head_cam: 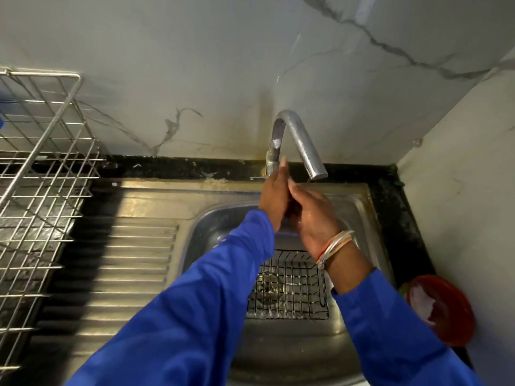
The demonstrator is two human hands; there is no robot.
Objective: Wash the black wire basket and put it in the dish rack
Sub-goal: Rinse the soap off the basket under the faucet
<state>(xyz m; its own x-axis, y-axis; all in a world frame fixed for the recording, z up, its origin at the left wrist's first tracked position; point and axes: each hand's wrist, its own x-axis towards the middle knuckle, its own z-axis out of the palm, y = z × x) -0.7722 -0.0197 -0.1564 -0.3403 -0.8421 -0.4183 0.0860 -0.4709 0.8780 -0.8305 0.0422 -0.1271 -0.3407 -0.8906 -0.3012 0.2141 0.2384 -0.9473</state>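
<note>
The black wire basket [289,291] lies on the bottom of the steel sink [359,207], over the drain, with neither hand on it. Both hands are raised together just below the spout of the chrome faucet [299,140]. My left hand [274,196] points its straight fingers up beside the faucet's base. My right hand [313,215], with bangles at the wrist, presses its fingers against the left palm. A thin trickle drips from the spout. The metal dish rack [41,176] stands at the far left on the counter.
A ribbed steel drainboard [125,260] lies between the sink and the rack. A red bowl [446,310] with white contents sits on the dark counter at the right, close to the side wall. A marble wall rises behind the faucet.
</note>
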